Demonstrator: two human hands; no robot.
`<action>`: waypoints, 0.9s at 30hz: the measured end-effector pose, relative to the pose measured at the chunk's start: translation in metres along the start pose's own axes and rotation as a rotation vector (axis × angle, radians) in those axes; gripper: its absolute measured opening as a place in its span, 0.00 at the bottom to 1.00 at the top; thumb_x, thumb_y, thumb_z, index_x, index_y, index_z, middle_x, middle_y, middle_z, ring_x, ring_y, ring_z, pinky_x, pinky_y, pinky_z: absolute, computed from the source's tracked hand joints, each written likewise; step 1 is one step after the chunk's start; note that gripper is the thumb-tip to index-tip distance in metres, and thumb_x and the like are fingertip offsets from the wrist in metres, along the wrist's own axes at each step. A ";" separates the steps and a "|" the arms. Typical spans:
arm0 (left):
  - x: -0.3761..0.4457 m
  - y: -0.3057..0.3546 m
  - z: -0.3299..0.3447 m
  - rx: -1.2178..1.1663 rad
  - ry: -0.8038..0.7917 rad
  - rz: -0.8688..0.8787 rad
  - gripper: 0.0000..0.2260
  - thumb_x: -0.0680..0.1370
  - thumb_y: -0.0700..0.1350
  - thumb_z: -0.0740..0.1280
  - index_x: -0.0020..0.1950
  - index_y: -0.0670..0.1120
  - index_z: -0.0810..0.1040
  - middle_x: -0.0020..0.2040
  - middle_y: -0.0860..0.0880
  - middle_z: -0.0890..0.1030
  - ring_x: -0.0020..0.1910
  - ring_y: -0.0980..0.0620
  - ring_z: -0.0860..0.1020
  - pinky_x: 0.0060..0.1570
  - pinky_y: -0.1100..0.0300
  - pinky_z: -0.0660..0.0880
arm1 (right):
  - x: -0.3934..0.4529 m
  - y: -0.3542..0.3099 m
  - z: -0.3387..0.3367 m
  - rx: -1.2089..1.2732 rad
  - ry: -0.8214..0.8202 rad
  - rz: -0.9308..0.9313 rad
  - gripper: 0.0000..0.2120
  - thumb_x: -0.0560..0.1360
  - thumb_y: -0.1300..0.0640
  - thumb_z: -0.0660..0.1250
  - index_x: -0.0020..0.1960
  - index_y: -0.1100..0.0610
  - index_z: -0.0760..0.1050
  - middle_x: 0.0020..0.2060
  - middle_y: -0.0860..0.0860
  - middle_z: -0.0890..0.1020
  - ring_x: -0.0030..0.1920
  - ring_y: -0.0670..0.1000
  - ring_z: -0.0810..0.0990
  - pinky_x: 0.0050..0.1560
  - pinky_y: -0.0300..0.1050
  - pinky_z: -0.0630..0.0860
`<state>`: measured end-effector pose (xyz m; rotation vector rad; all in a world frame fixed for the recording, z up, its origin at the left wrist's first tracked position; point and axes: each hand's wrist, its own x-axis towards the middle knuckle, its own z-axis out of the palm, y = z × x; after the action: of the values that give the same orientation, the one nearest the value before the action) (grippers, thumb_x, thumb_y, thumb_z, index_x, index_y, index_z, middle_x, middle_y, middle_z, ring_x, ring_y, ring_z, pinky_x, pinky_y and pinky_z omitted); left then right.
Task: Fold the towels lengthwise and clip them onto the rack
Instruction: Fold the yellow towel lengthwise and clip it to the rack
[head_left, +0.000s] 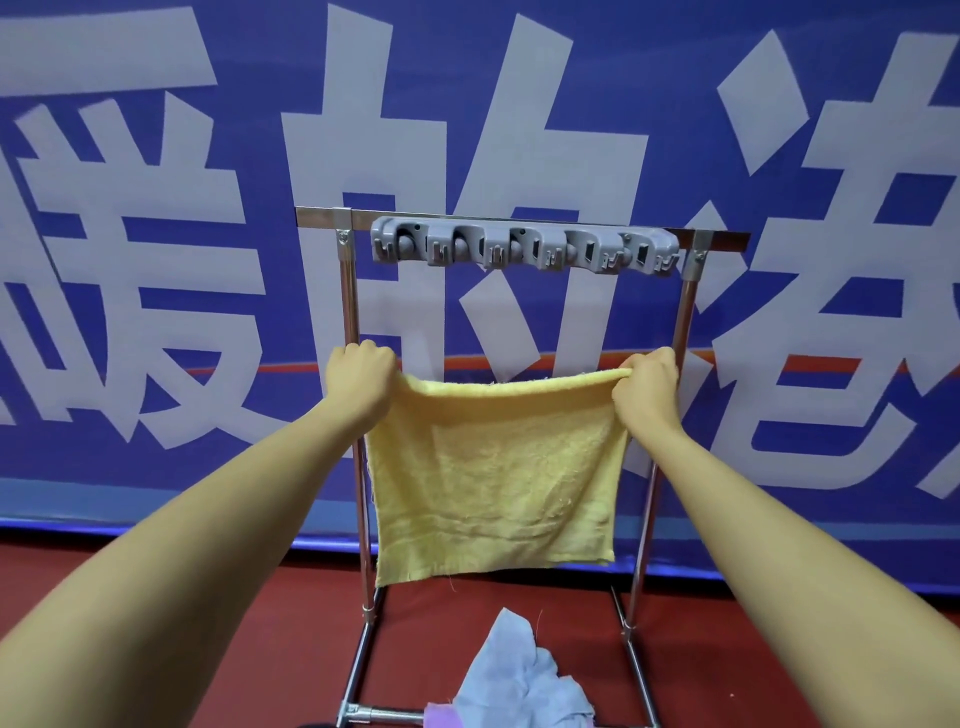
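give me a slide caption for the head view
Both hands, left and right, hold a yellow towel by its top corners below the rack's grey clip bar.

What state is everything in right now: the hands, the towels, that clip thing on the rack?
Left hand: grips the yellow towel's top left corner.
Right hand: pinches its top right corner.
Yellow towel: held up, hanging flat, unclipped.
Grey clip bar: on the rack's top rail, all clips empty.
Rack: standing upright.
Grey-blue cloth: crumpled on the floor.
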<state>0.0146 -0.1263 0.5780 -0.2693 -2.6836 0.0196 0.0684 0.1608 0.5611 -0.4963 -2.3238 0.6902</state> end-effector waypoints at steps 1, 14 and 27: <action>0.001 -0.001 0.001 0.006 -0.005 -0.004 0.05 0.78 0.36 0.61 0.48 0.41 0.76 0.39 0.46 0.72 0.39 0.49 0.69 0.50 0.57 0.69 | 0.001 0.000 0.000 -0.019 0.010 -0.014 0.09 0.76 0.69 0.61 0.53 0.64 0.78 0.55 0.56 0.70 0.52 0.54 0.72 0.49 0.44 0.74; 0.008 -0.006 0.006 -0.094 0.081 -0.099 0.08 0.77 0.34 0.63 0.38 0.42 0.72 0.35 0.45 0.74 0.38 0.46 0.74 0.52 0.55 0.67 | 0.006 -0.005 -0.009 -0.439 0.095 -0.203 0.09 0.75 0.66 0.60 0.49 0.60 0.78 0.45 0.55 0.80 0.51 0.56 0.75 0.56 0.50 0.66; 0.015 -0.017 0.007 -0.111 0.051 -0.114 0.06 0.75 0.31 0.63 0.43 0.40 0.76 0.38 0.43 0.78 0.38 0.44 0.76 0.45 0.54 0.73 | 0.007 -0.012 -0.010 -0.339 0.061 -0.181 0.11 0.76 0.65 0.59 0.53 0.61 0.78 0.50 0.57 0.76 0.50 0.58 0.76 0.50 0.51 0.72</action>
<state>-0.0047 -0.1402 0.5789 -0.1489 -2.6489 -0.1692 0.0683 0.1579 0.5779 -0.4404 -2.3999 0.1928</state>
